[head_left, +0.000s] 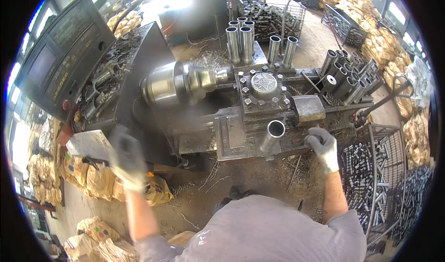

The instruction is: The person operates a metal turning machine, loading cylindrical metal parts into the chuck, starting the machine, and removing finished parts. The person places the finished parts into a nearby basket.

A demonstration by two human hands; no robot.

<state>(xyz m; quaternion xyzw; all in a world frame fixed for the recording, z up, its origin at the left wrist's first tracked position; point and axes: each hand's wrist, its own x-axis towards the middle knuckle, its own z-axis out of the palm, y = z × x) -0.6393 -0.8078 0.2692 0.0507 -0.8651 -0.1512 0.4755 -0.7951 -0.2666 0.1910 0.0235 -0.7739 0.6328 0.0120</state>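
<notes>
I look down on a metal lathe. Its chuck (174, 82) is blurred as if spinning, with a workpiece against the tool post (263, 87). My left hand (126, 157), in a grey glove and blurred by motion, hovers beside a flat grey plate (88, 144) at the machine's left. My right hand (322, 146), also gloved, rests on the carriage's front edge, fingers curled on what looks like a handle. A steel tube (273, 136) stands upright on the carriage just left of that hand.
A control panel with a screen (60, 53) stands at the left. Steel tubes stand in rows behind the tool post (245, 39) and lean at the right (347, 74). Wire baskets of tubes (375, 178) sit at the right. Paper sacks (92, 178) and swarf lie on the floor.
</notes>
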